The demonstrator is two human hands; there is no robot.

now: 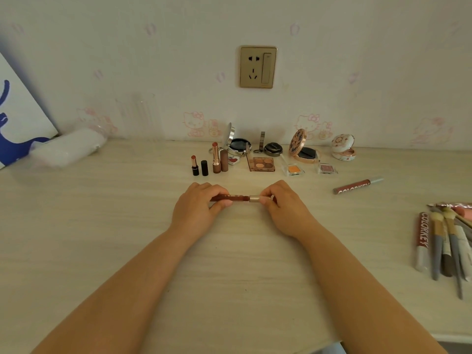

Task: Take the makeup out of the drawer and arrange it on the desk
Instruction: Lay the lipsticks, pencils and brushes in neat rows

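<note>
A slim dark-red lip gloss tube (238,198) with a gold cap lies level just above the desk (102,226) in the middle. My left hand (198,206) grips its red barrel and my right hand (278,208) pinches the gold cap end. Behind it stand open lipsticks (195,165) and their caps, an eyeshadow palette (261,164), two small single shadows (293,169), and several open compacts (238,144) along the wall.
Another lip gloss (357,185) lies at the right. A bundle of brushes and tubes (444,246) rests at the right edge. A white roll (69,149) and a blue-and-white board (15,118) sit at the back left. A wall socket (258,67) is above.
</note>
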